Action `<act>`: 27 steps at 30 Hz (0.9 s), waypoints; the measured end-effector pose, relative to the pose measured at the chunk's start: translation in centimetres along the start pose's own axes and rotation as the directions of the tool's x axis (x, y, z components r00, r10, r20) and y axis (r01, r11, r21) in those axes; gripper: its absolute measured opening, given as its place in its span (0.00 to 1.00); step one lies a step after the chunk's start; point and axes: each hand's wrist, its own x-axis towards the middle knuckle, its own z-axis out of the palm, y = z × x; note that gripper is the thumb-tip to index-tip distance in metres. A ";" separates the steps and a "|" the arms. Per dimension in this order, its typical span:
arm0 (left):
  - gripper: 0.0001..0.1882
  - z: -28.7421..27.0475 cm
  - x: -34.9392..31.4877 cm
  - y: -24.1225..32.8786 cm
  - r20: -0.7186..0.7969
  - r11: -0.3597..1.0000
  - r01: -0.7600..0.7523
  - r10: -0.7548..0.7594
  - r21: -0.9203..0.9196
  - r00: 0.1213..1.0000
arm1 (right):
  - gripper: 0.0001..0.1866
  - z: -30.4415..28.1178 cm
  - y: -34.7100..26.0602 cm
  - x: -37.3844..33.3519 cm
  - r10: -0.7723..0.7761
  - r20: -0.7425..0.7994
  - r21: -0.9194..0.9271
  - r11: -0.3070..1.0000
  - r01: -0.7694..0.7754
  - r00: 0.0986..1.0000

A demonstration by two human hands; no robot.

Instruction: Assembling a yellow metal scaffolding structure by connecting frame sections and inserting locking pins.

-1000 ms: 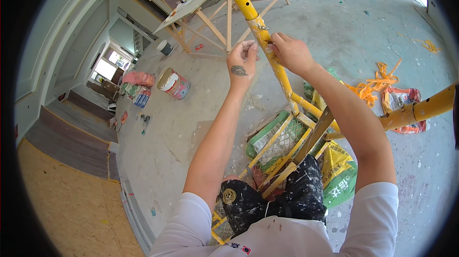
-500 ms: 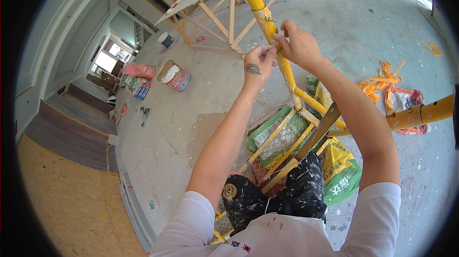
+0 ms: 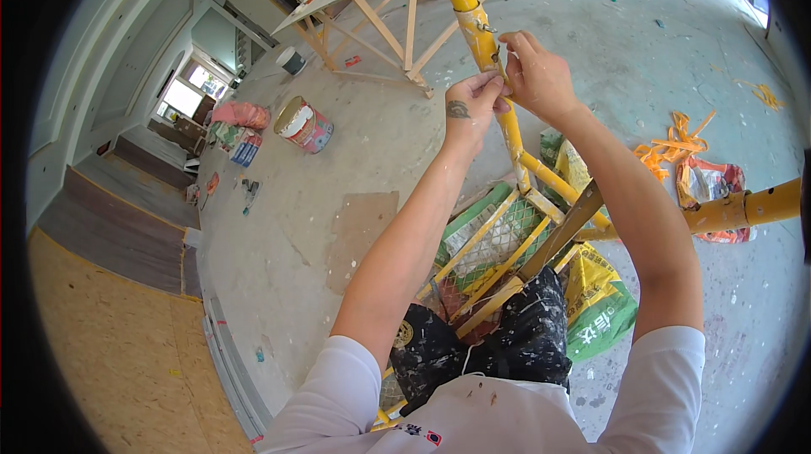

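The left hand, thumb and fingers bent inward, and the half-curled right hand meet at the tilted yellow scaffold tube ahead; whether either pinches anything, I cannot tell. A printed paint bucket stands on the floor, contents unclear.

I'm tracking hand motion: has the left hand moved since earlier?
Yes: the left hand moved right, from beside the yellow pole to partly in front of it.

grey floor — open bucket, orange strips
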 end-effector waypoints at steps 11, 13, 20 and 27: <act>0.12 1.4 0.0 1.8 -0.129 0.994 0.078 -0.088 -0.082 0.988 | 0.10 -0.3 0.3 0.0 0.055 0.031 -0.006 0.998 -0.055 0.998; 0.12 1.8 -0.2 2.2 -0.152 0.999 0.041 -0.043 -0.013 0.987 | 0.10 -0.3 0.4 0.0 0.060 0.031 0.038 0.997 -0.061 0.998; 0.11 3.0 0.3 2.8 -0.219 0.945 -0.069 0.144 0.319 0.965 | 0.10 -0.5 0.6 0.0 0.072 0.050 0.085 0.994 -0.076 0.996; 0.12 2.0 1.5 0.7 -0.094 0.635 -0.333 0.541 0.697 0.836 | 0.09 -0.7 0.4 0.1 0.080 0.055 0.147 0.985 -0.088 0.995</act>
